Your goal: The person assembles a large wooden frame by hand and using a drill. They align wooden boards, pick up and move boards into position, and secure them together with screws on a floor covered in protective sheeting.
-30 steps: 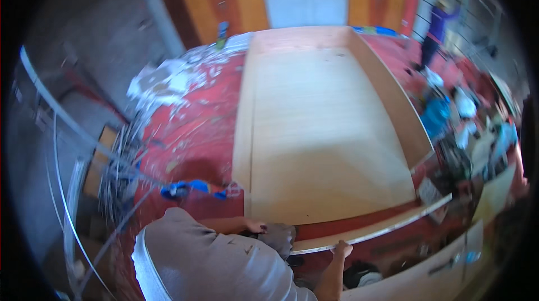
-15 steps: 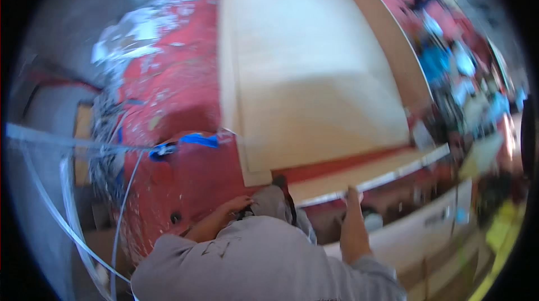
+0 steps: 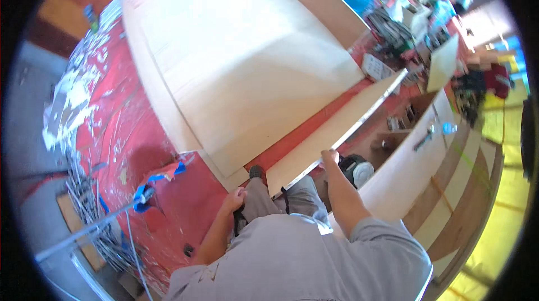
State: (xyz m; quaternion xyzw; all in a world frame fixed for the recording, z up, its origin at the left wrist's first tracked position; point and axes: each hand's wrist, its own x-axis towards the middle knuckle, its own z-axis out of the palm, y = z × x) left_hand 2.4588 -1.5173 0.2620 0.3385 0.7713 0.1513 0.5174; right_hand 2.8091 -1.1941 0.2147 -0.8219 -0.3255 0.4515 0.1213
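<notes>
My right hand [image 3: 330,158] has its fingers wrapped over the pale edge of a long board [image 3: 339,131], grasping it partway along. The board runs just beside the near edge of the large wooden panel [image 3: 247,71], a strip of red sheet [image 3: 123,116] showing between them. My left hand [image 3: 236,198] rests against my left leg [image 3: 260,195], near the panel's near left corner; I can't tell whether its fingers are clenched or loose. A rounded black-and-white thing [image 3: 361,173] sits just right of my right hand.
</notes>
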